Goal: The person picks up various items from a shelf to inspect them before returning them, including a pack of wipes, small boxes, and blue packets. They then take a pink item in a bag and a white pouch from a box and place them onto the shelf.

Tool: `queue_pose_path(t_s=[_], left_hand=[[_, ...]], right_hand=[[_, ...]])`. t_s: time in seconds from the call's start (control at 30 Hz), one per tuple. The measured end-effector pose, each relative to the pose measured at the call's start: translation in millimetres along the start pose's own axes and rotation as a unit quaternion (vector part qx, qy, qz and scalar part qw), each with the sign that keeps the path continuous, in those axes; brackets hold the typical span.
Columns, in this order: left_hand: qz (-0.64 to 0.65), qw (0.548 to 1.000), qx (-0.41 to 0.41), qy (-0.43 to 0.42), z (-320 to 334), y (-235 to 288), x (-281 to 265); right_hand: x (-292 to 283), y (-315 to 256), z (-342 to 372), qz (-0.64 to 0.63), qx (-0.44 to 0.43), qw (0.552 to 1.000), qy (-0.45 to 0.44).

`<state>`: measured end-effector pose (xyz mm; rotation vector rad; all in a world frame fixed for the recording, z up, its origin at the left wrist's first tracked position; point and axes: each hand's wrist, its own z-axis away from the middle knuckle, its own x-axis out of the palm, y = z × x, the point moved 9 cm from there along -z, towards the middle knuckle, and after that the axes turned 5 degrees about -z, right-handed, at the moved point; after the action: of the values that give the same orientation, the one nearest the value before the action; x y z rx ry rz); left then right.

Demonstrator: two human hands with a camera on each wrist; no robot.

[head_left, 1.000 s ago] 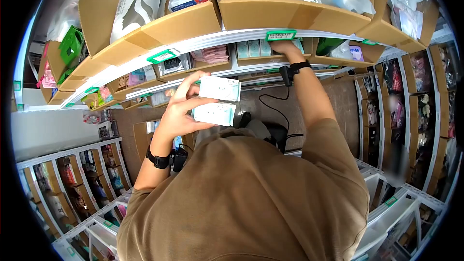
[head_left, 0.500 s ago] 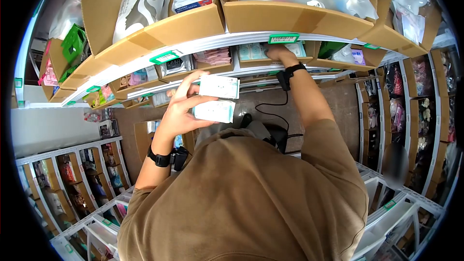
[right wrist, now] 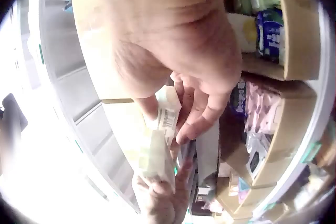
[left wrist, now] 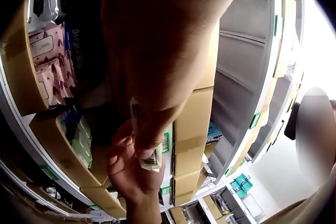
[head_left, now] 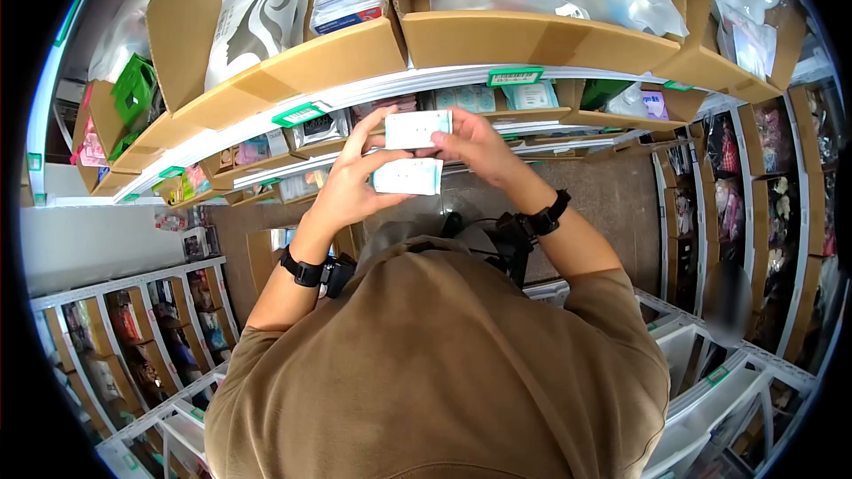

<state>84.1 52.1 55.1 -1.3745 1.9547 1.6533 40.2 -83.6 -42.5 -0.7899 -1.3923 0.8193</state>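
Observation:
In the head view my left hand [head_left: 348,186] holds two small white-and-teal packs, one above the other, with fingers between and around them. My right hand [head_left: 486,153] pinches the right end of the upper pack [head_left: 410,133], its thumb lying on the printed face. The lower pack [head_left: 404,177] stays in the left hand's grip. From the right wrist the upper pack [right wrist: 169,109] shows a barcode between thumb and fingers, and the lower pack [right wrist: 156,153] is nearer the left hand [right wrist: 160,203]. The left wrist view shows mostly the left forearm and hand, hiding much of the packs.
Ahead, a shelf bin holds more teal packs [head_left: 466,99], beside pink packets [head_left: 383,108]. Above it, cardboard boxes [head_left: 541,40] with plastic-bagged goods overhang the hands. A white shelf edge with a green-framed label [head_left: 515,76] runs across. Stocked shelves stand on both sides.
My right hand has drawn back from the bin of teal packs and come to the upper pack. The left hand with both packs has shifted up and to the right.

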Motion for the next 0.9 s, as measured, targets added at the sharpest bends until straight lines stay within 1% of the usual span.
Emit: queue_pose_path(t_s=[0.03, 0.07, 0.1, 0.13, 0.17, 0.2, 0.23, 0.27, 0.3, 0.33, 0.4, 0.43, 0.5, 0.53, 0.57, 0.63, 0.67, 0.73, 0.77, 0.83, 0.87, 0.9], left_hand=[[0.001, 1.0, -0.008, -0.004, -2, -1, 1], [-0.005, 1.0, -0.005, -0.014, -3, -1, 2], [-0.004, 1.0, -0.003, -0.015, -3, -1, 2], [-0.009, 1.0, -0.007, -0.015, -1, -2, 0], [-0.013, 1.0, -0.011, -0.015, 1, -3, -2], [-0.017, 1.0, -0.017, -0.015, 4, -4, -3], [-0.017, 1.0, -0.017, -0.015, 7, -4, -4], [-0.031, 0.999, -0.024, -0.014, 9, -6, -5], [-0.045, 0.998, -0.032, -0.014, 11, -8, -6], [-0.047, 0.998, -0.033, -0.013, 13, -7, -7], [-0.044, 0.998, -0.051, -0.009, 16, -9, -11], [-0.046, 0.997, -0.053, -0.009, 16, -9, -13], [-0.047, 0.997, -0.053, 0.005, 18, -8, -17], [-0.048, 0.997, -0.054, 0.005, 18, -9, -17], [-0.049, 0.997, -0.054, 0.01, 18, -10, -18], [-0.049, 0.997, -0.054, 0.015, 18, -11, -17], [-0.047, 0.997, -0.053, 0.013, 17, -12, -15], [-0.046, 0.998, -0.048, 0.014, 12, -11, -13], [-0.037, 0.998, -0.044, 0.005, 9, -10, -10], [-0.03, 0.999, -0.038, -0.002, 3, -7, -5], [-0.015, 0.999, -0.032, 0.002, -1, -4, -4], [-0.001, 1.0, -0.027, 0.006, -4, -3, -4]], right_hand=[[-9, -7, -3, -0.011, -0.007, 1.0, 0.027], [-32, -9, -7, 0.003, -0.033, 0.997, 0.063], [-61, -13, -12, 0.04, -0.073, 0.99, 0.113], [-98, -11, -16, 0.12, -0.046, 0.977, 0.169], [-123, -26, -16, 0.265, -0.068, 0.938, 0.211], [-159, -21, -21, 0.418, 0.025, 0.877, 0.235], [-191, -14, -27, 0.418, 0.025, 0.877, 0.234], [-217, -9, -37, 0.548, 0.006, 0.808, 0.215], [-229, -5, -46, 0.666, -0.014, 0.721, 0.192], [-236, 0, -52, 0.665, -0.015, 0.722, 0.191], [-256, 22, -65, 0.644, 0.063, 0.74, 0.183], [-259, 27, -71, 0.643, 0.062, 0.742, 0.181], [-271, 59, -76, 0.68, 0.192, 0.692, 0.147], [-256, 50, -74, 0.673, 0.171, 0.705, 0.145], [-247, 43, -73, 0.673, 0.171, 0.705, 0.145], [-243, 47, -69, 0.604, 0.212, 0.755, 0.143], [-242, 48, -68, 0.605, 0.211, 0.754, 0.144], [-238, 53, -67, 0.65, 0.226, 0.715, 0.123], [-238, 53, -66, 0.652, 0.224, 0.714, 0.124], [-224, 45, -61, 0.688, 0.224, 0.68, 0.115], [-220, 43, -62, 0.703, 0.174, 0.677, 0.13], [-210, 40, -57, 0.704, 0.171, 0.677, 0.13]])
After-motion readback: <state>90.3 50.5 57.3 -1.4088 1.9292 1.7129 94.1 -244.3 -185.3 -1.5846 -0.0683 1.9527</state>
